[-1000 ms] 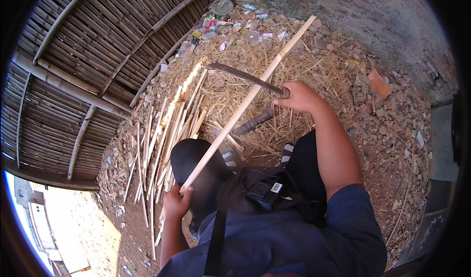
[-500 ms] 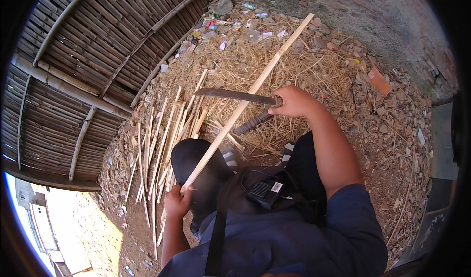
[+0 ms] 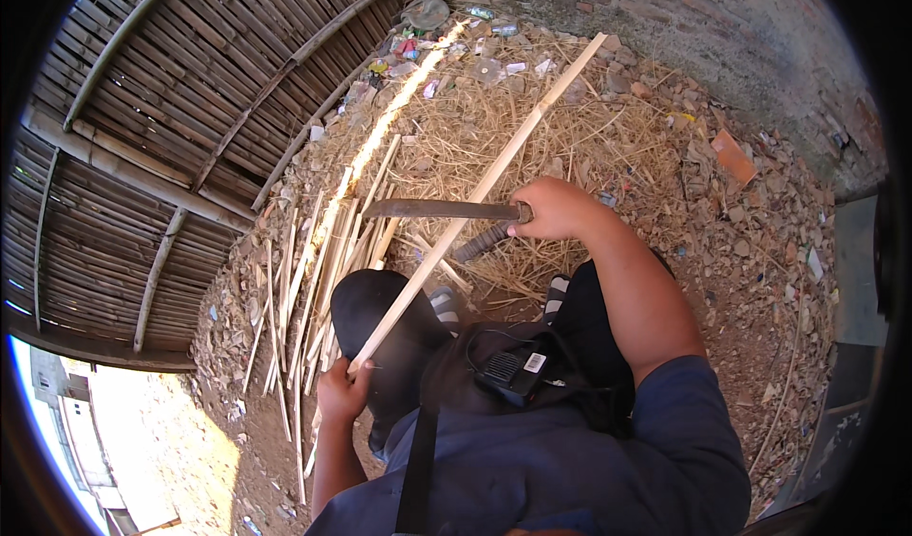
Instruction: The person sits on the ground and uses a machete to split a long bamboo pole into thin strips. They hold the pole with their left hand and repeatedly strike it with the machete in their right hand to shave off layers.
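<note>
Blade crosses the pale strip closer to the left fingers

Over the last second the right hand (image 3: 556, 210) has come down and toward the person's left, bringing the dark, curved metal blade (image 3: 423, 208) with it. The blade now lies nearly level across the long, flat, pale wooden strip (image 3: 503, 159), at a point nearer the left fingers than before. The left hand (image 3: 342, 391) and the strip look almost unmoved. For the work in hand, this suggests a stroke drawn along a strip held steady, though whether the blade's edge bites into it cannot be told.

The right fingers are curled closed around the blade's near end; whatever handle they cover is hidden. The left fingers are pinched closed on the strip's lower end. From there the strip slants up and rightward, over the black-trousered left knee (image 3: 366, 299), its far end well beyond the right fingers.

Just below and left of the right fingers is a dark, ribbed, rod-shaped piece (image 3: 483, 243); whether it touches them is unclear. Above the left fingers lies a loose bundle of thin, pale wooden strips (image 3: 321, 261), and dry, yellow-brown straw (image 3: 608, 137) spreads beyond the right fingers.
</note>
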Available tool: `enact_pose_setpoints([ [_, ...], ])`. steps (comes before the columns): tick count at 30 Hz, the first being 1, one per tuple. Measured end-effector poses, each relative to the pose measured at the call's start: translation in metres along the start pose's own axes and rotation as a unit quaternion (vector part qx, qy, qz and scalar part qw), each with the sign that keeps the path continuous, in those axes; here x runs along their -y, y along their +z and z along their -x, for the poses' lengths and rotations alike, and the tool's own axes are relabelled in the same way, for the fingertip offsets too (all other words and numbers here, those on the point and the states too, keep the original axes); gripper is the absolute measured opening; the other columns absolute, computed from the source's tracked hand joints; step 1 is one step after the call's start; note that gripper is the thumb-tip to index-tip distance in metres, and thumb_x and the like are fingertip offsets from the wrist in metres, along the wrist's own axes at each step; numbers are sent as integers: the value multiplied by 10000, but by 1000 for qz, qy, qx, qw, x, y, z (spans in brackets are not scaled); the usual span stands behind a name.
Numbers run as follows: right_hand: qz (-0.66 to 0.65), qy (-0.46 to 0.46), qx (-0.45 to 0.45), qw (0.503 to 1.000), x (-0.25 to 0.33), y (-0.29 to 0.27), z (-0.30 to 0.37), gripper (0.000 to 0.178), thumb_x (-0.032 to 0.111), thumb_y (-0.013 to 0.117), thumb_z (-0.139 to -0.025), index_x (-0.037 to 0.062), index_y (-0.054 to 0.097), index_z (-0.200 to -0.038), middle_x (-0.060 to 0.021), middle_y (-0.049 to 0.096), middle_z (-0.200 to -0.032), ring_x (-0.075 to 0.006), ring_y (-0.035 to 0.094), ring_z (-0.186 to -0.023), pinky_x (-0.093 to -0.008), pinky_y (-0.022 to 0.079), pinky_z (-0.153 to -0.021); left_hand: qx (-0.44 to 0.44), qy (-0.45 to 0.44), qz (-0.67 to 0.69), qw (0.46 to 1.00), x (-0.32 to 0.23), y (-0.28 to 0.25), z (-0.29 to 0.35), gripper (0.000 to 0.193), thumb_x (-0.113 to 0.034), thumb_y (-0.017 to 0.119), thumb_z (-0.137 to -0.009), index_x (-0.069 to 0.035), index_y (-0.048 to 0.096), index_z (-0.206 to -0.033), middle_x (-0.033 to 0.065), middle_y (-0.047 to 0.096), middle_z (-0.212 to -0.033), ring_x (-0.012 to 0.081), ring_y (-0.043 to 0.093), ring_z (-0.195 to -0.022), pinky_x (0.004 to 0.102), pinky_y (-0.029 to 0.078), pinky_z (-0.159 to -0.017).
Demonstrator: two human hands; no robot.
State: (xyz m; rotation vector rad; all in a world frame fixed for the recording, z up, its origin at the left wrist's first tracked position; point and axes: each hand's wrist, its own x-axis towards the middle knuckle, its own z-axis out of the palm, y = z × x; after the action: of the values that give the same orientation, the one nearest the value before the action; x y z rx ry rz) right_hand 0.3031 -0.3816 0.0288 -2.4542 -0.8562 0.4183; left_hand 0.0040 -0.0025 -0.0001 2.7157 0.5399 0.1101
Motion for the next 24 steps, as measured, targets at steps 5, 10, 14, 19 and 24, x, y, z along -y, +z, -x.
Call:
enact_pose_setpoints([
  [5, -8, 19, -33, 999, -2, -10, 5, 441, 418, 827, -797, 51, 729, -1022, -170, 685, -843, -328, 684, -823, -448, 511, -736, -1, -7, 1, 1000, -2, -1, 0, 478, -433, 758, -868, -22, 582, -698, 191, 589, -569, 421, 628, -565, 486, 474, -548],
  [10, -50, 91, -83, 991, -26, -19, 8, 454, 426, 824, -811, 38, 721, -1023, -177, 683, -845, -310, 681, -829, -430, 512, -749, 0, 0, 10, 1000, -4, 0, -1, 488, -445, 758, -867, -21, 586, -695, 192, 589, -571, 416, 630, -565, 486, 478, -550],
  [14, -49, 100, -69, 991, -21, -18, 6, 443, 413, 820, -817, 32, 718, -1018, -184, 687, -866, -319, 678, -830, -428, 517, -760, -9, 6, 5, 1000, -1, 1, -1, 496, -450, 755, -868, -20, 583, -688, 196, 592, -580, 416, 633, -575, 487, 477, -551],
  [19, -41, 63, -31, 997, -9, -14, 4, 429, 402, 819, -814, 38, 721, -1018, -178, 681, -859, -325, 681, -838, -433, 516, -755, -10, 13, 2, 1000, -1, 1, -1, 498, -446, 754, -870, -20, 577, -682, 197, 588, -577, 415, 629, -569, 486, 471, -545],
  [24, -33, 35, -24, 999, -5, -12, 7, 432, 405, 831, -799, 50, 724, -1020, -181, 673, -849, -327, 680, -836, -435, 512, -746, -4, 4, 4, 1000, 0, 1, -1, 490, -434, 758, -869, -27, 565, -676, 186, 577, -557, 405, 621, -544, 477, 465, -530],
])
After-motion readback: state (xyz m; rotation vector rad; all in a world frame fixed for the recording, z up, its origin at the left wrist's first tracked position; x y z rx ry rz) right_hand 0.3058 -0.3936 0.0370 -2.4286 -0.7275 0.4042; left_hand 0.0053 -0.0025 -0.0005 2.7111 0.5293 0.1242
